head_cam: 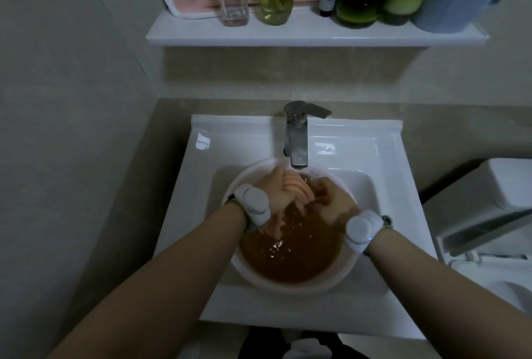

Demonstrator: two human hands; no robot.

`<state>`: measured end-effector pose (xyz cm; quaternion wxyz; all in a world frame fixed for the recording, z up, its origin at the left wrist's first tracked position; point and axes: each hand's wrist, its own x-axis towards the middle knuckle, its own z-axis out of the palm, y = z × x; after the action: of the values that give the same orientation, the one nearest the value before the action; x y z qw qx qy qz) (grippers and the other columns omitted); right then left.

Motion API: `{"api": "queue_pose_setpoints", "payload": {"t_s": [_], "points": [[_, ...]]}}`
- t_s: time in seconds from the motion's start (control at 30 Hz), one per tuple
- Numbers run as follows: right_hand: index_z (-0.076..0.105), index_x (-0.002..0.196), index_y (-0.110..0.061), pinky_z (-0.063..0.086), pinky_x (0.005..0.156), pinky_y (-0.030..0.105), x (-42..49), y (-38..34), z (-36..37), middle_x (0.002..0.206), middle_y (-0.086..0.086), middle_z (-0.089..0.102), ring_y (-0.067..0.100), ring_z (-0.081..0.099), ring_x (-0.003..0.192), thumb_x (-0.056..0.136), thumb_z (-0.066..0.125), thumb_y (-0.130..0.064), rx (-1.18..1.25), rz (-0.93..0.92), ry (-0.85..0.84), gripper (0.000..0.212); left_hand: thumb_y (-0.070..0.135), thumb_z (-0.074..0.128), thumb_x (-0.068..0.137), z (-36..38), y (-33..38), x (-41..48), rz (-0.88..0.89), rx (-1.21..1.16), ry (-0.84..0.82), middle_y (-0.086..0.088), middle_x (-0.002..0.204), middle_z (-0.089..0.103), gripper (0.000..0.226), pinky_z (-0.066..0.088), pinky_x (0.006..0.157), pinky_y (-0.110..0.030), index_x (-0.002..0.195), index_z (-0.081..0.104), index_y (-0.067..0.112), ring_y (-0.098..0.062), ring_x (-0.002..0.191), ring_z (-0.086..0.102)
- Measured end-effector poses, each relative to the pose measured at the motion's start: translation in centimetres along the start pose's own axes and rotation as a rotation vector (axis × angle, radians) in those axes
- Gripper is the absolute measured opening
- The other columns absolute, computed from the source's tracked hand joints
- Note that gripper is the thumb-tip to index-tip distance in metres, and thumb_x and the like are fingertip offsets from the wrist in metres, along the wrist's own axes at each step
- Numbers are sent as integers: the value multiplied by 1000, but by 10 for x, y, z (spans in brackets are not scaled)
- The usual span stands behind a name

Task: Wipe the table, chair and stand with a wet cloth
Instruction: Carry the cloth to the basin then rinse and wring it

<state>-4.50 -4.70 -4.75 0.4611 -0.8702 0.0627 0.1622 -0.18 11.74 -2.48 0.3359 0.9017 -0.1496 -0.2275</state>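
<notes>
A wet pink cloth (296, 190) is bunched and twisted above a white basin (244, 269) that stands in the sink and holds brownish water. My left hand (273, 190) grips the cloth's upper left part, with a tail of cloth hanging below it into the water. My right hand (334, 200) grips the cloth's right end, fingers curled round it. Both wrists wear white bands. The hands sit just under the spout of the steel tap (296, 139).
The white sink (403, 185) is set against a beige wall. Above it a white shelf (288, 36) carries several bottles, a blue cup and a pink pouch. A white toilet cistern (483, 200) stands to the right.
</notes>
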Motion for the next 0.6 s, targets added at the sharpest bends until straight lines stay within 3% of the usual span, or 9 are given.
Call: {"api": "queue_pose_setpoints", "payload": {"t_s": [0.1, 0.17, 0.27, 0.3, 0.37, 0.43, 0.47, 0.53, 0.6], "points": [[35, 139, -23, 45, 93, 25, -3, -20, 19, 118, -7, 54, 14, 55, 111, 75, 72, -14, 62, -122, -49, 75, 10, 46, 88, 0, 9, 6, -21, 10, -144, -18, 83, 55, 21, 44, 73, -38, 67, 46, 11, -31, 77, 54], [40, 135, -21, 43, 79, 11, -4, -32, 23, 109, -6, 56, 15, 57, 104, 82, 67, -11, 133, -107, -3, 61, 6, 44, 91, -4, 12, 1, -73, -229, -107, -14, 80, 57, 24, 46, 72, -35, 70, 55, 11, -27, 75, 58], [50, 113, -21, 44, 65, 2, -2, -35, 24, 90, -8, 60, 11, 62, 86, 85, 64, -5, 255, -132, 61, 36, 9, 39, 95, -5, 9, -15, -352, -924, 79, -17, 99, 60, 22, 47, 79, -34, 96, 61, 3, -17, 78, 55], [51, 109, -20, 44, 65, 3, -1, -35, 26, 88, -9, 60, 4, 61, 80, 84, 65, -4, 297, -130, 63, 34, 9, 35, 98, 1, 1, -17, -441, -1011, 98, -28, 121, 54, 31, 43, 93, -41, 117, 53, -8, -27, 96, 57], [53, 106, -14, 46, 67, 9, -3, -37, 30, 89, -4, 63, -6, 60, 71, 81, 68, 0, 392, -142, 53, 33, 17, 25, 103, 16, -12, -20, -610, -1167, 85, -27, 146, 32, 45, 30, 108, -42, 139, 30, -9, -36, 131, 37], [55, 107, -9, 46, 69, 8, -7, -35, 34, 92, 0, 64, -9, 60, 72, 79, 68, 5, 463, -175, 38, 34, 32, 23, 103, 28, -23, -23, -741, -1442, 29, -19, 148, 32, 50, 27, 112, -44, 143, 31, 2, -32, 137, 30], [55, 110, -6, 46, 71, 7, -9, -33, 36, 95, 2, 64, -9, 62, 76, 79, 68, 6, 500, -182, 19, 36, 37, 26, 101, 31, -27, -26, -782, -1614, 15, -21, 141, 42, 51, 35, 107, -48, 138, 38, 4, -33, 132, 37], [54, 118, -4, 50, 73, 12, -13, -27, 38, 101, 6, 65, 2, 65, 87, 80, 67, 5, 644, -139, -46, 41, 34, 32, 100, 32, -29, -31, -783, -1829, 45, -26, 107, 65, 43, 55, 77, -43, 117, 54, 0, -31, 106, 55], [55, 118, -3, 54, 71, 19, -14, -22, 38, 98, 8, 67, 11, 68, 88, 85, 63, 0, 782, -40, -110, 35, 23, 31, 101, 35, -27, -32, -740, -1822, 112, -20, 106, 65, 37, 54, 69, -40, 118, 56, 1, -26, 93, 58]]}}
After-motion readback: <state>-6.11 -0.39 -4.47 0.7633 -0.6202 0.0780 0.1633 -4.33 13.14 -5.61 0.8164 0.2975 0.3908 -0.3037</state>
